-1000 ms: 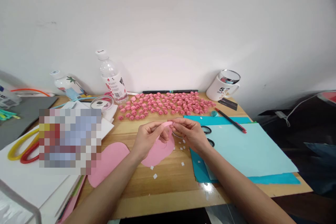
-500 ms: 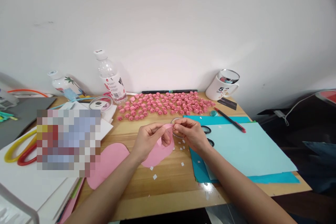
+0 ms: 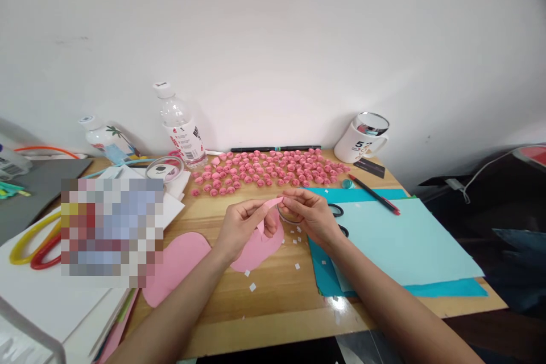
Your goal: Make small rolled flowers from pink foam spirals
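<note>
A pink paper strip (image 3: 270, 205) stretches between my two hands over the middle of the table. My left hand (image 3: 241, 228) pinches it between thumb and fingers, and part of the strip hangs below those fingers. The right-hand end sits between the thumb and fingertips of my right hand (image 3: 307, 213). Beneath my hands lies a pink paper piece (image 3: 258, 250) with rounded edges, partly covered. Another pink paper piece (image 3: 179, 264) rests to the left, partly behind my left forearm. A roll of tape (image 3: 289, 217) is mostly hidden behind my right hand.
Many rolled pink paper roses (image 3: 260, 170) cover the table's back. Black-handled scissors (image 3: 336, 210) and blue paper sheets (image 3: 401, 244) lie right, with a pen (image 3: 375, 193) on top. A mug (image 3: 358, 139) and bottle (image 3: 181, 125) stand near the wall. Small white squares (image 3: 252, 287) are scattered about.
The pink strip has tilted and now shows as a narrower band, its right end at my right fingertips. My right fingers have shifted slightly; both hands stay in nearly the same place.
</note>
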A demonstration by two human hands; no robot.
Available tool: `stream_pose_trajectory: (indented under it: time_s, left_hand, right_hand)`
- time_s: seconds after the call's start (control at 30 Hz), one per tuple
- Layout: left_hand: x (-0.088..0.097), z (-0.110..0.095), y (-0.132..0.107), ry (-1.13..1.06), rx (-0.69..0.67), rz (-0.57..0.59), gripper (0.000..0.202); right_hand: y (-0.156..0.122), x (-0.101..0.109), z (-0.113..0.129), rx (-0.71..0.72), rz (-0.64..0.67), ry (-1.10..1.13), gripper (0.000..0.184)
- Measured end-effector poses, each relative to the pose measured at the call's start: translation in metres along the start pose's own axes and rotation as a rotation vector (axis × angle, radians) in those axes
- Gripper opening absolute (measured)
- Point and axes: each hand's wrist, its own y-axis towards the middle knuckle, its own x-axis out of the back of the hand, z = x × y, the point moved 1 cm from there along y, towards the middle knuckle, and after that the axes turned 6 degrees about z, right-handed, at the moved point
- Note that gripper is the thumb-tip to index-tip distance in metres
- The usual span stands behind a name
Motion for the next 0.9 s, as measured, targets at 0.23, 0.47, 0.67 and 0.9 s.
stream_pose_trajectory:
  time_s: [0.23,0.47,0.67,0.9]
  left_hand:
    - [0.0,0.0015,-0.0004,-0.012,0.018,0.017,0.024]
    - [-0.0002,-0.0005,-0.0008,-0.01,0.013,-0.018,0.023]
    - [-0.001,-0.0013,0.0,-0.025,0.006,-0.014,0.023]
    - [0.0005,0.0003,-0.0002,-0.043,0.026,0.005,0.024]
  right_hand:
    - [-0.0022,-0.0065,0.0045,0.045,0.079,-0.032,0.014]
    - [-0.0022,-0.0045,0.0048,-0.031,0.012,-0.017,0.022]
    - [0.0002,-0.0003,0.0015,-0.044,0.032,0.002,0.024]
    - [-0.0001,-0.0008,0.0019,-0.028,0.027,-0.016,0.02]
